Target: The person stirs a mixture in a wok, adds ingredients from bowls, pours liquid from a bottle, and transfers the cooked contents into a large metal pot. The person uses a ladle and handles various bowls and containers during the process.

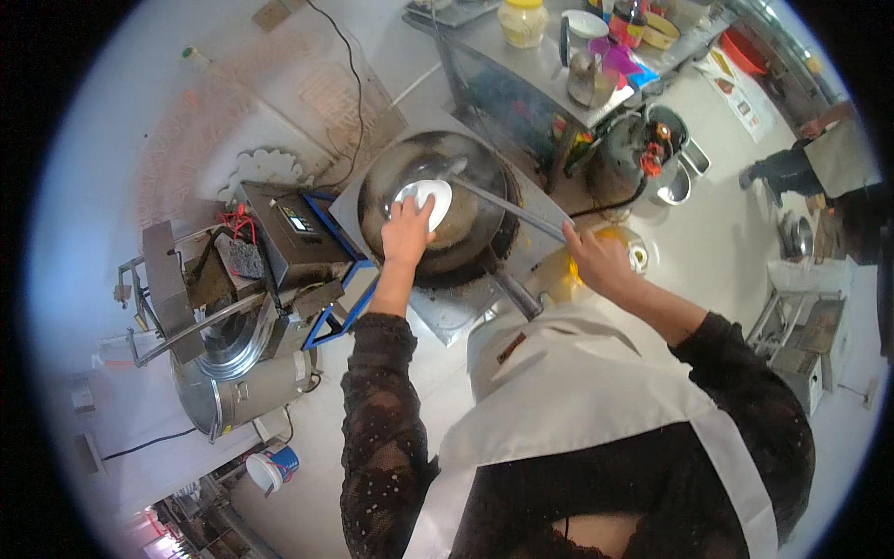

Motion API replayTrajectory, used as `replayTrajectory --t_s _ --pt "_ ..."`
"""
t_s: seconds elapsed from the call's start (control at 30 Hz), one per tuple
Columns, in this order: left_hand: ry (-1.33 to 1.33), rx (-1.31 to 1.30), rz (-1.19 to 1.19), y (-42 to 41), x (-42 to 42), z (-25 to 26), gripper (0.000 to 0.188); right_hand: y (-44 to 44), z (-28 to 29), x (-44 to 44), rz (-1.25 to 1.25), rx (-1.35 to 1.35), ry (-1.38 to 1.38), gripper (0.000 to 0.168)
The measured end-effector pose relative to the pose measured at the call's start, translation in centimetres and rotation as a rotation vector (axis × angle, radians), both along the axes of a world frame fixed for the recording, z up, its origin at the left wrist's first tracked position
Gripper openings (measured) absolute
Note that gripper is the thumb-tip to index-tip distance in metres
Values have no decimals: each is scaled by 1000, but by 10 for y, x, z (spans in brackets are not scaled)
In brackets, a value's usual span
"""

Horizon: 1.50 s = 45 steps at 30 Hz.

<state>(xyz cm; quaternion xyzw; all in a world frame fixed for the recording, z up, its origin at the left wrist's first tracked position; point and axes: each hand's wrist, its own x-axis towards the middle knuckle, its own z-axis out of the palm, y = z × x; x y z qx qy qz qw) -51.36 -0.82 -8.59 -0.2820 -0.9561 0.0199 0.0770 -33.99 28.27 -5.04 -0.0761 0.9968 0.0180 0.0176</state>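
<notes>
My left hand point(405, 236) grips a small white dish point(440, 202), tilted over a large dark wok point(391, 168). The dish's far side and anything in it are hard to make out. In my right hand point(601, 260) is the long metal handle of a cooking ladle point(517, 208), which slants across the wok's right rim. The ladle's head lies over the wok, just beyond the dish. Some liquid point(461, 216) seems to cover the bottom of the wok. Its own handle point(515, 290) points back towards my apron.
Left of the wok stands a machine with a control box point(300, 230). A steel table point(482, 28) at the back holds jars and bowls. A gas cylinder point(614, 161) and a yellow oil container point(559, 272) are at the right. Another person point(838, 157) is at far right.
</notes>
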Motion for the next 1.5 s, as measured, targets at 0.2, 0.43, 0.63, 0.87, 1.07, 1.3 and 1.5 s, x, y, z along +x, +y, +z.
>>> replayTrajectory --t_s 0.2,0.43,0.63,0.87,1.07,1.3,1.5 --pt "0 74 35 -4 0 3 72 5 -10 11 -18 8 -14 49" --pt "-331 1370 257 -41 -26 -18 60 9 -7 12 -78 -132 -86 58" --pt "-472 1868 395 -55 -5 16 57 1 -49 18 -104 -130 -162 55" --pt "-520 1833 467 -78 9 12 50 -33 -65 15 -143 -333 -199 53" --pt "-597 1821 614 -66 41 21 45 -101 13 -65 379 -894 206 50" --pt "-608 1892 562 -42 53 34 47 -211 -14 -161 487 -768 99 55" --pt "-695 1987 578 -59 49 35 44 -189 4 -164 722 -966 -446 42"
